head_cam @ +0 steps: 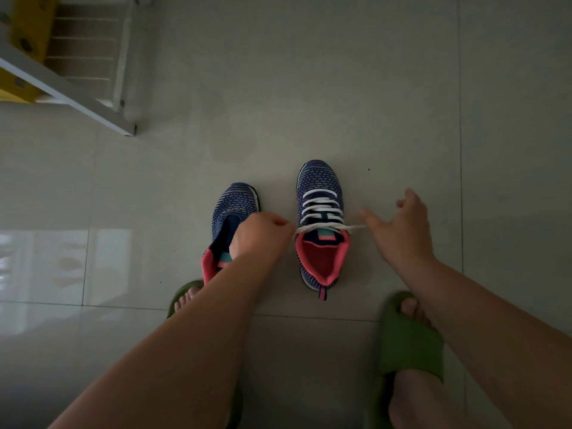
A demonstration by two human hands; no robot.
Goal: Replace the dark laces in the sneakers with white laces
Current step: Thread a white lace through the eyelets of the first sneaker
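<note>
Hiding the left sneaker (230,212), hands stretch a white lace (322,228).

Two sneakers (322,224) side by side on floor (309,103), toes away from person; right one set slightly farther forward. Lace (322,209) threaded across right sneaker, ends stretched left and right to left hand (260,235) and right hand (402,230). Left hand over left sneaker (229,221). Slippered feet (408,342) nearer person, behind sneakers. Ladder (62,85) far left, well apart
</note>
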